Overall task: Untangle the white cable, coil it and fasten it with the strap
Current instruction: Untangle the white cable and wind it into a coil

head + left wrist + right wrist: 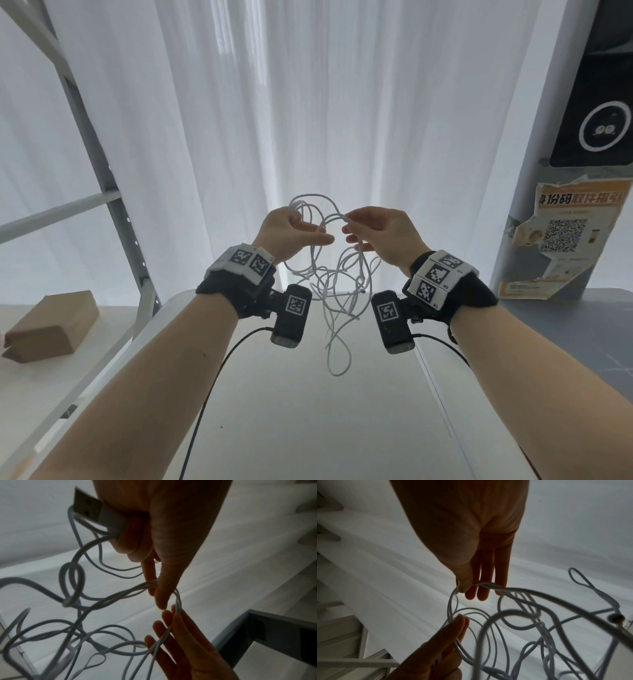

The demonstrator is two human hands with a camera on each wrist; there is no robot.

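Cardboard box (51,327) (brown), curtain (308,120), poster (565,240).

One tangled white cable (337,274) is counted, with one USB plug (89,509) seen at its end. Two hands are counted, a left hand (284,229) and a right hand (383,233). One cardboard box (51,325), one white desk (291,411) and one torn poster (565,233) are seen.

A white cable (337,291) of smooth, matt plastic sheathing with a metal-shelled plug (86,506) is being shown against sheer white cloth curtains (308,102), beside a matt brown cardboard box (51,325), a torn, creased paper poster (565,236) and a grey-painted metal rack (102,178).
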